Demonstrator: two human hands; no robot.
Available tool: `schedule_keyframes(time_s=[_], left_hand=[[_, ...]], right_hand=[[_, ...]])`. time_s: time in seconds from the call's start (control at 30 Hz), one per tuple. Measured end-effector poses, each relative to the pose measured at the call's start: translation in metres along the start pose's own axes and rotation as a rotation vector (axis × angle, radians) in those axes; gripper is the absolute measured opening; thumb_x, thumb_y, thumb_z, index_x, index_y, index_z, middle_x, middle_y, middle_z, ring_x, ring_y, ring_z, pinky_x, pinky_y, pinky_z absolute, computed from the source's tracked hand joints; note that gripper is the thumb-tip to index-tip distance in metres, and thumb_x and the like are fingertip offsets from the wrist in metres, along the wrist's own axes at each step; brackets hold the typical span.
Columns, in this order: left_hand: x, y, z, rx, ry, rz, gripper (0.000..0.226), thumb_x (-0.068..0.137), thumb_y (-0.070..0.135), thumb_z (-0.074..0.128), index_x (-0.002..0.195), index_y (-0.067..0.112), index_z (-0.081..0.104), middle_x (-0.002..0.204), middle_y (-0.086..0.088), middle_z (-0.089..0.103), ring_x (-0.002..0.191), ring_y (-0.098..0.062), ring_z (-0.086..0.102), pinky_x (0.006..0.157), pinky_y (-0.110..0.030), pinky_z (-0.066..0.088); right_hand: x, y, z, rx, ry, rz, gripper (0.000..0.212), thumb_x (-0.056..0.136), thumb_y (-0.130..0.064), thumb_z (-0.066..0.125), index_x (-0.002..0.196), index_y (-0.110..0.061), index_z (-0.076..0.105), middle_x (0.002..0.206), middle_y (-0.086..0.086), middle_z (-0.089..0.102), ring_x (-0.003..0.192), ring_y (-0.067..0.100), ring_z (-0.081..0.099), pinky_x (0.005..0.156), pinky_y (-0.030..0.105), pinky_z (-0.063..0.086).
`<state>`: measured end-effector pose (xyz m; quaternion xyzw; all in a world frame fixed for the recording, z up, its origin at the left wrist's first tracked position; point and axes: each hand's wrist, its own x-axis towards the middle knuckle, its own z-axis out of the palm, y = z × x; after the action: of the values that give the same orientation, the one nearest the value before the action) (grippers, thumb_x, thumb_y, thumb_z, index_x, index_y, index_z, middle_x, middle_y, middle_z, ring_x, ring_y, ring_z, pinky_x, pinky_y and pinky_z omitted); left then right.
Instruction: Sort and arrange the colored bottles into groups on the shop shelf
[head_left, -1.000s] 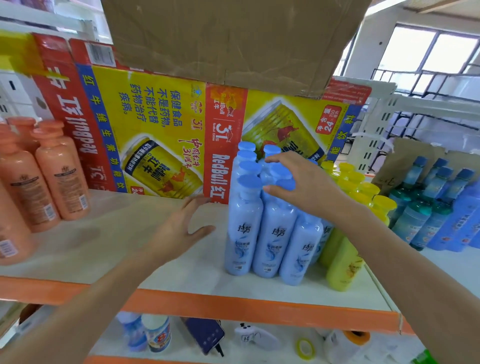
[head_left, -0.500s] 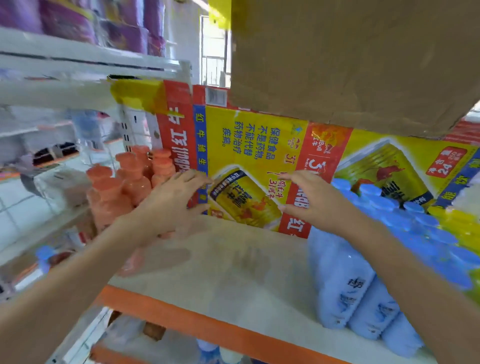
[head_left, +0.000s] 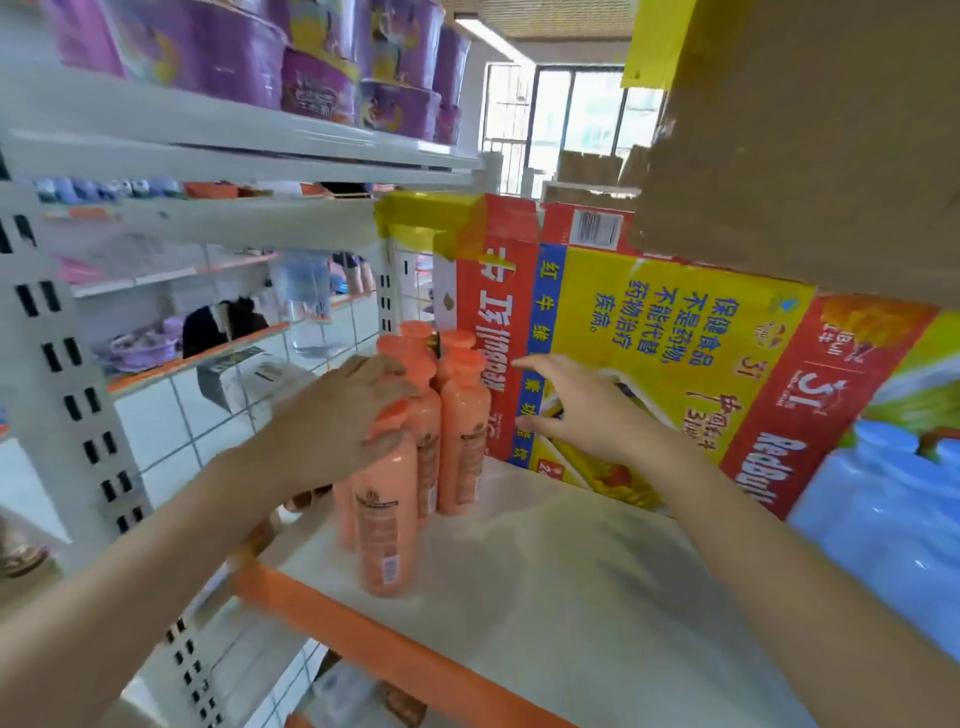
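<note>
**Orange bottles: left end of shelf, one hand on them**

Item: orange bottles (head_left: 457, 431), several, with caps of the same orange. They stand upright in a tight cluster. The print on the labels is too blurred to read.

Location: far left end of the white shelf (head_left: 545, 571), near its orange front edge (head_left: 363, 639). The rear bottles stand right by the Red Bull carton (head_left: 675, 338) that runs along the back of the shelf.

Left hand (head_left: 337, 421): lies over the tops of the nearer bottles, fingers draped across the caps. The thumb curls in against the shoulder of the front bottle (head_left: 387, 519), whose cap shows between thumb and fingers. Grip: closed round the top of that bottle.

Right hand (head_left: 576, 410): held just right of the cluster, in front of the carton. The fingers are straight and spread with the thumb apart, and it holds nothing. Whether the fingertips touch the carton cannot be told.

Blue bottles (head_left: 883, 509): a pale blue group at the right end of the same shelf, blurred. It is well apart from the orange cluster, with bare shelf between.

Also present:
- Brown cardboard box (head_left: 805, 130), above the carton at upper right.
- Purple tubs (head_left: 311, 78), stacked on a higher shelf at upper left.
- White slotted upright (head_left: 67, 389), at the left.
</note>
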<state>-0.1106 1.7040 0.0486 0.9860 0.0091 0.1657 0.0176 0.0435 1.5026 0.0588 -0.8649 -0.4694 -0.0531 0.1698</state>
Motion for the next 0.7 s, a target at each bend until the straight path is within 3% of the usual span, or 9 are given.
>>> schedule_keyframes(time_s=[0.07, 0.17, 0.27, 0.33, 0.4, 0.53, 0.7], left_hand=[[-0.003, -0.008, 0.003, -0.027, 0.017, 0.002, 0.051, 0.082, 0.043, 0.047, 0.127, 0.021, 0.052, 0.127, -0.003, 0.050, 0.112, -0.023, 0.050, 0.090, -0.037, 0.044], [-0.004, -0.013, 0.004, -0.054, -0.007, 0.016, 0.069, 0.075, 0.059, 0.024, 0.131, 0.026, 0.046, 0.127, 0.003, 0.049, 0.117, -0.018, 0.045, 0.091, -0.037, 0.045], [-0.004, -0.017, 0.008, -0.117, -0.008, 0.020, 0.075, 0.072, 0.065, 0.019, 0.131, 0.027, 0.045, 0.129, 0.006, 0.046, 0.118, -0.014, 0.042, 0.092, -0.037, 0.044], [-0.002, -0.017, 0.008, -0.154, -0.024, 0.012, 0.062, 0.081, 0.062, 0.032, 0.131, 0.028, 0.043, 0.130, 0.009, 0.043, 0.117, -0.011, 0.043, 0.093, -0.032, 0.043], [0.000, -0.017, 0.009, -0.200, -0.023, 0.010, 0.044, 0.090, 0.041, 0.048, 0.131, 0.028, 0.043, 0.130, 0.010, 0.042, 0.116, -0.011, 0.044, 0.094, -0.032, 0.042], [0.003, -0.019, 0.012, -0.236, 0.006, 0.031, 0.040, 0.090, 0.029, 0.052, 0.129, 0.022, 0.047, 0.127, 0.005, 0.044, 0.118, -0.011, 0.042, 0.096, -0.029, 0.038], [0.006, -0.019, 0.013, -0.243, 0.039, 0.058, 0.038, 0.090, 0.027, 0.053, 0.127, 0.021, 0.049, 0.122, 0.004, 0.048, 0.114, -0.011, 0.042, 0.090, -0.019, 0.033]], right_hand=[[0.019, -0.006, 0.010, 0.012, -0.015, -0.018, 0.068, 0.086, -0.033, 0.062, 0.143, -0.024, 0.027, 0.148, -0.001, 0.031, 0.134, 0.016, 0.035, 0.108, 0.034, 0.032], [0.045, -0.013, 0.021, 0.036, -0.025, -0.039, 0.069, 0.087, -0.027, 0.062, 0.145, -0.022, 0.026, 0.150, 0.002, 0.028, 0.137, 0.017, 0.031, 0.109, 0.031, 0.029], [0.064, -0.018, 0.031, 0.006, -0.051, -0.046, 0.069, 0.088, -0.022, 0.061, 0.146, -0.019, 0.025, 0.152, 0.003, 0.026, 0.139, 0.017, 0.027, 0.110, 0.025, 0.024], [0.071, -0.020, 0.036, -0.035, -0.075, -0.048, 0.066, 0.089, -0.021, 0.058, 0.146, -0.018, 0.024, 0.153, 0.002, 0.026, 0.140, 0.017, 0.025, 0.111, 0.026, 0.022], [0.075, -0.020, 0.038, -0.065, -0.069, -0.051, 0.063, 0.090, -0.023, 0.058, 0.145, -0.020, 0.027, 0.151, 0.002, 0.029, 0.138, 0.019, 0.028, 0.111, 0.029, 0.024], [0.078, -0.024, 0.037, -0.048, -0.014, 0.017, 0.054, 0.087, -0.031, 0.062, 0.136, -0.023, 0.041, 0.138, 0.005, 0.038, 0.123, 0.023, 0.045, 0.101, 0.036, 0.039], [0.074, -0.029, 0.027, -0.126, -0.004, 0.024, 0.040, 0.081, -0.022, 0.066, 0.119, -0.020, 0.055, 0.122, 0.005, 0.055, 0.112, 0.022, 0.052, 0.091, 0.035, 0.045]])
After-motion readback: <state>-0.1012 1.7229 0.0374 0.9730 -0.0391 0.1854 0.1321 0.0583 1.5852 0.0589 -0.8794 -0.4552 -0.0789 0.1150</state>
